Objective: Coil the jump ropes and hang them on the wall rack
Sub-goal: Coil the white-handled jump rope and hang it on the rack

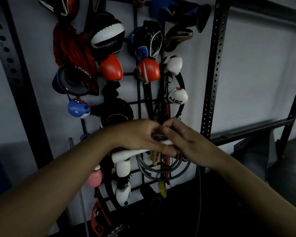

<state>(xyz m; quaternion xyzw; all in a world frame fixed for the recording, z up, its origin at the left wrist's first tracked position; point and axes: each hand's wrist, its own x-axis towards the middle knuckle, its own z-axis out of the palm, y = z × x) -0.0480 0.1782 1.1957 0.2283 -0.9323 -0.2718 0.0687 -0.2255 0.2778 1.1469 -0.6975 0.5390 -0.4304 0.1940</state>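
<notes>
A grey jump rope (162, 168) hangs in several loops below my hands, in front of the black wall rack (140, 106). My left hand (137, 134) and my right hand (179, 135) meet at the top of the coil, fingers closed around the gathered rope and a dark handle between them. One strand of the rope (200, 194) falls straight down under my right wrist. A yellow handle (155, 158) and red cords hang on the rack just behind the coil. How the rope sits on a rack peg is hidden by my hands.
The rack is crowded with boxing gloves, red (111, 67), white (176, 96) and blue (79, 108), plus head guards and pads. A perforated black steel upright (214, 65) stands to the right, another upright (12, 65) to the left. The floor below is dark.
</notes>
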